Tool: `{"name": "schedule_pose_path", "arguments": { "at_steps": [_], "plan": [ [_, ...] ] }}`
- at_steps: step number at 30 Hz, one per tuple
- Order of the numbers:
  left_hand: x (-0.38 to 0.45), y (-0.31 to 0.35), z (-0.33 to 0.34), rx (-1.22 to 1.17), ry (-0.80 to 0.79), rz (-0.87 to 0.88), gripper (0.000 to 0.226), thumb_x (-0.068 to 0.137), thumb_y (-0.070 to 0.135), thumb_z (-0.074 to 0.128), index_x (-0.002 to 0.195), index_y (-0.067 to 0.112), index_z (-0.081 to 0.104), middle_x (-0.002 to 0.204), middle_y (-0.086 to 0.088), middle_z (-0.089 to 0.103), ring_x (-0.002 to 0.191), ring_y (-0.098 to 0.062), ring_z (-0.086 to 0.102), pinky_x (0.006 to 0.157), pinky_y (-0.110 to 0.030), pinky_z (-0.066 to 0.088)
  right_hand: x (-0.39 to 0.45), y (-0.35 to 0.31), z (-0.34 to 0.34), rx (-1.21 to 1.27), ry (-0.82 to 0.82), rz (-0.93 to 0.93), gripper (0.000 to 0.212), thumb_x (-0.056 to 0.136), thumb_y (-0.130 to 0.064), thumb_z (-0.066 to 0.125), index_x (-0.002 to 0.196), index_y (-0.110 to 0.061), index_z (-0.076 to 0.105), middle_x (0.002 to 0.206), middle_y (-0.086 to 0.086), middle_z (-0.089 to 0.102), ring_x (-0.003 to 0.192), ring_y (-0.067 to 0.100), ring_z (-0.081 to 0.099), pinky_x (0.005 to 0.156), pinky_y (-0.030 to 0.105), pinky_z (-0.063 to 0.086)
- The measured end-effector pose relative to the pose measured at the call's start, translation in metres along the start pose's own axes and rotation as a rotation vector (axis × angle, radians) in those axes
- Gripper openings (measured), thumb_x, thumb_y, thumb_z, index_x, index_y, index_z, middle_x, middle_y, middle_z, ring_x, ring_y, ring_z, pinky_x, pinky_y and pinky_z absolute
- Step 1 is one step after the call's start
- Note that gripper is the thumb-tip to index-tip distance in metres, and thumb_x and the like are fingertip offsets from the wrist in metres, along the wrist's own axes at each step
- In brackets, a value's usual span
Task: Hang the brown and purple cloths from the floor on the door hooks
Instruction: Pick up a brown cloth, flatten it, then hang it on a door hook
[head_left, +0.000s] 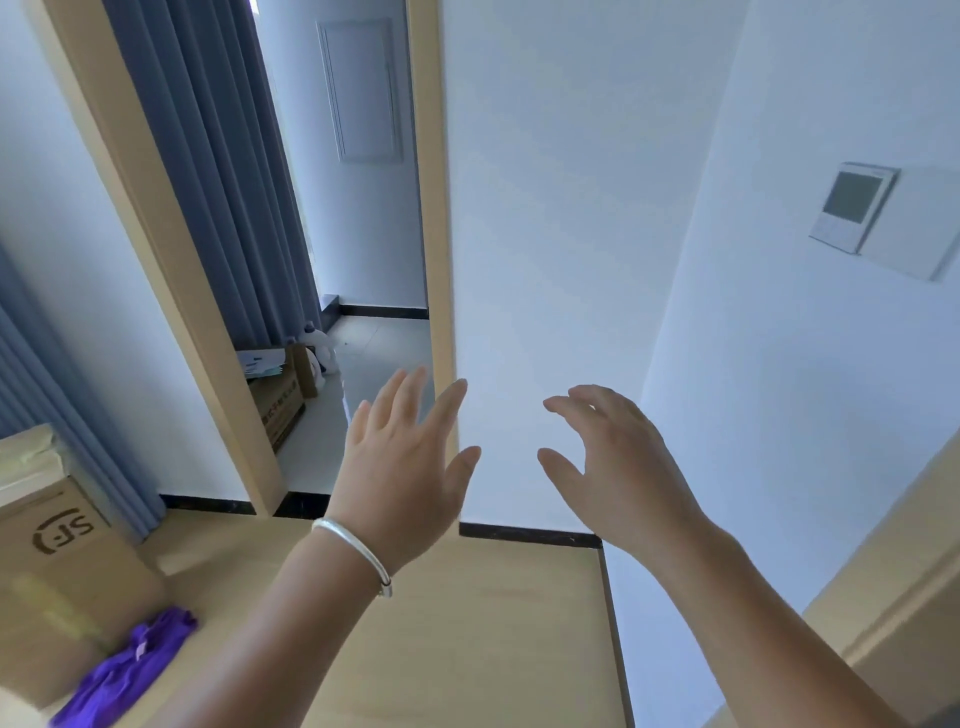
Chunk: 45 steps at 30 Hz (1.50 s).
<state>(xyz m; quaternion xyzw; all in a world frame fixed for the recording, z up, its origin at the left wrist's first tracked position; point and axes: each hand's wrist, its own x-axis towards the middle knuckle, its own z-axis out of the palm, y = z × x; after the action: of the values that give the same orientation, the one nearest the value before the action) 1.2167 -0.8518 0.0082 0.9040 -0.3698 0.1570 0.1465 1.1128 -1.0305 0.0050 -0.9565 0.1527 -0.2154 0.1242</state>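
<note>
Down on the pale wooden floor (467, 649), lying crumpled: soft purple cloth (124, 670), touching the foot of the brown cardboard box with a printed logo (57, 551). Taking that box as the landmark: cloth pressing against its lower right side, well below and to the left of both hands. Looking light, limp and likely to sag, so probably best pinching a bunched fold near the top edge and lifting until hanging free. Not showing anywhere: brown cloth, door hooks.

Hovering in the air to the right of the box, left hand (402, 457), wearing a silver bangle (358, 556), fingers spread nearly straight, holding nothing. Hovering farther right, right hand (618, 467), fingers loosely curved, thumb apart, also gripping nothing.

Standing beyond the box, through the doorway, second open cardboard carton (280, 400), holding what seem to be papers or flat packets; exact contents too small for telling. Landmark box taped closed, contents hidden.
</note>
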Motion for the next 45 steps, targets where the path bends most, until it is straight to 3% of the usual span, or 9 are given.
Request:
{"name": "schedule_pose_path", "arguments": {
  "at_steps": [9,16,24,28,34,40,45],
  "plan": [
    [0.141,-0.143,0.036,-0.058,0.061,-0.127,0.061,0.095,0.054,0.035,0.149,0.034,0.016,0.159,-0.001,0.012,0.147,-0.019,0.003,0.119,-0.043,0.012,0.194,-0.048,0.081,0.023,-0.050,-0.085,0.047,0.093,-0.040,0.051,0.138,-0.033,0.042,0.144,-0.010,0.037,0.136,0.012,0.030,0.111,0.030,0.028],
    [0.178,-0.261,0.029,-0.018,0.124,-0.293,0.059,0.094,0.050,0.040,0.148,0.030,0.024,0.157,-0.001,0.020,0.146,-0.022,0.009,0.118,-0.046,0.018,0.306,-0.127,0.152,0.116,-0.111,-0.288,0.047,0.092,-0.036,0.055,0.137,-0.028,0.046,0.140,-0.008,0.041,0.132,0.013,0.034,0.110,0.031,0.030],
    [0.157,-0.397,0.023,0.113,0.155,-0.646,0.058,0.095,0.052,0.035,0.147,0.036,0.017,0.158,-0.001,0.015,0.146,-0.021,0.003,0.118,-0.046,0.014,0.395,-0.248,0.260,0.278,-0.251,-0.569,0.045,0.089,-0.032,0.060,0.133,-0.026,0.053,0.135,-0.007,0.047,0.127,0.015,0.040,0.104,0.025,0.030],
    [0.142,-0.460,0.025,0.170,0.166,-0.847,0.059,0.095,0.052,0.036,0.148,0.037,0.015,0.159,0.003,0.010,0.146,-0.017,0.003,0.117,-0.040,0.011,0.433,-0.320,0.317,0.355,-0.326,-0.745,0.046,0.089,-0.032,0.060,0.133,-0.025,0.052,0.135,-0.007,0.047,0.127,0.014,0.040,0.107,0.032,0.034],
    [0.120,-0.535,0.014,0.246,0.200,-1.149,0.060,0.094,0.049,0.041,0.148,0.036,0.019,0.159,0.001,0.013,0.146,-0.018,0.005,0.117,-0.041,0.010,0.475,-0.429,0.390,0.433,-0.487,-1.039,0.045,0.090,-0.037,0.058,0.133,-0.030,0.049,0.134,-0.009,0.046,0.125,0.011,0.038,0.106,0.027,0.028],
    [0.063,-0.570,0.005,0.354,0.180,-1.450,0.062,0.093,0.049,0.046,0.148,0.031,0.025,0.156,-0.003,0.021,0.146,-0.021,0.010,0.117,-0.045,0.016,0.460,-0.529,0.439,0.493,-0.658,-1.327,0.046,0.087,-0.033,0.062,0.131,-0.028,0.052,0.130,-0.006,0.050,0.122,0.015,0.043,0.109,0.037,0.035],
    [-0.002,-0.583,0.004,0.358,0.205,-1.693,0.062,0.092,0.049,0.047,0.148,0.031,0.026,0.157,-0.004,0.020,0.146,-0.020,0.009,0.116,-0.041,0.015,0.408,-0.592,0.477,0.482,-0.806,-1.513,0.050,0.087,-0.036,0.062,0.135,-0.030,0.048,0.133,-0.010,0.045,0.122,0.011,0.043,0.109,0.037,0.035]
  ]
}}
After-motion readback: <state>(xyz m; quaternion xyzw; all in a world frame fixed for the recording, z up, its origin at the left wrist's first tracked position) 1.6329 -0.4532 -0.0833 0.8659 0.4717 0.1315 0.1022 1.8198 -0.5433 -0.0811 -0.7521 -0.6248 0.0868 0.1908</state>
